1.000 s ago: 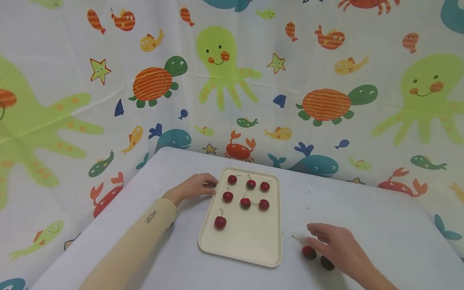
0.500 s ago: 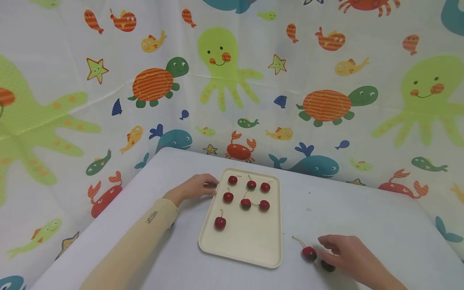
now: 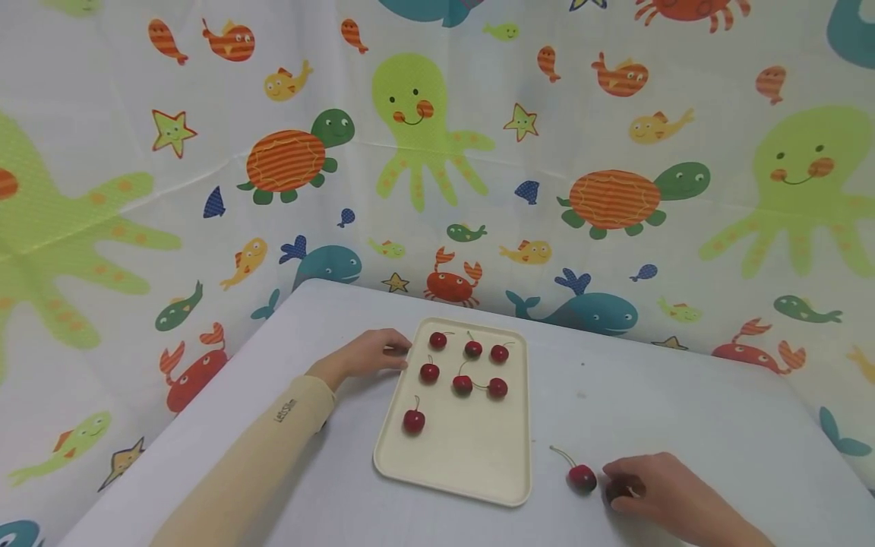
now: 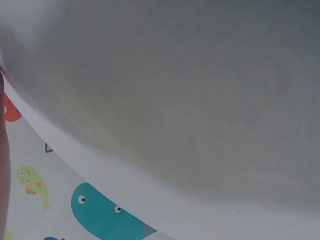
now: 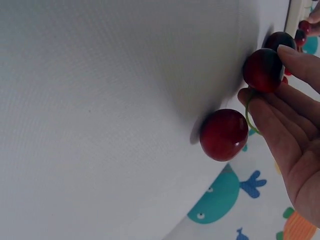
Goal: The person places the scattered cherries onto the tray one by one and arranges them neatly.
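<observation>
My right hand pinches a dark red cherry between thumb and fingers, low at the white tabletop. To its left lies another cherry with its stem pointing at the tray. One more cherry shows just below the fingers in the right wrist view, hidden by the hand in the head view. My left hand rests at the left rim of a cream tray, fingers relaxed and fingertips right at the edge. Several stemmed cherries lie on the tray, mostly in its far half.
A white cloth covers the table. Behind and left of it hangs a curtain printed with sea animals. The left wrist view holds mostly pale tabletop, with some curtain below.
My right hand moves right and nearer, away from the left loose cherry, and its thumb and fingers close round the cherry beside it. The left hand and the tray stay put.
</observation>
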Demonstrator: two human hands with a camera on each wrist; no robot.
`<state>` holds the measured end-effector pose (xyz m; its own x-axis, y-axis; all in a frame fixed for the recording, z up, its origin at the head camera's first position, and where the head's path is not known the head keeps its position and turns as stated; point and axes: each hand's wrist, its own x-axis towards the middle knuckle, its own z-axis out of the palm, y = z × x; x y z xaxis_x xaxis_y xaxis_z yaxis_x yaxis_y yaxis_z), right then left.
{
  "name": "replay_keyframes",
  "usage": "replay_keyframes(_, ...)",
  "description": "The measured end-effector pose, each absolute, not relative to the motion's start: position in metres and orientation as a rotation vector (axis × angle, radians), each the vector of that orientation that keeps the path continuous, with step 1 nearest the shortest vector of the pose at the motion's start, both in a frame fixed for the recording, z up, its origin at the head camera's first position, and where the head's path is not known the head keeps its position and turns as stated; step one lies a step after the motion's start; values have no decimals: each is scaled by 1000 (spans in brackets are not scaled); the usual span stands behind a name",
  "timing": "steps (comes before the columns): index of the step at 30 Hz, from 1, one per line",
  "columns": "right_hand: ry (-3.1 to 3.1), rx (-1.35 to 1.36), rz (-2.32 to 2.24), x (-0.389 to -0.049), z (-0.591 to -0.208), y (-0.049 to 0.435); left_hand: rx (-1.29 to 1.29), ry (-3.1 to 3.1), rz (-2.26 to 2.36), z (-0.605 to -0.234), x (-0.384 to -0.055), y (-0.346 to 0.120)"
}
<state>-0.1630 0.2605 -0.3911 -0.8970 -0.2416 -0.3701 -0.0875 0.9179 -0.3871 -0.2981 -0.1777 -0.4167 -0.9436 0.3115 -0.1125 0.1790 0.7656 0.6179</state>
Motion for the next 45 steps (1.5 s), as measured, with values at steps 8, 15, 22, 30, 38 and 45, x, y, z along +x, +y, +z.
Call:
replay_keyframes(8, 2681, -227, -463, -166, -391, 258, 393, 2758, 930, -415, -299, -178)
replay_keyframes(15, 2726, -243, -434, -173, -381, 256, 386, 2756, 924, -415, -299, -178)
replay_keyframes(22, 2752, -292, -573, -177, -370, 252, 386, 2759, 921, -416, -298, -178)
replay_keyframes(30, 2822, -321, -621, -183, -369, 234, 377, 2756, 928, -416, -297, -178)
replay_keyframes(38, 2869, -414, -654, -191, -367, 205, 389, 2759, 926, -415, -296, -177)
replay_keyframes(45, 2868, -675, -605, -202, -372, 172, 387, 2762, 923, -416, -297, -177)
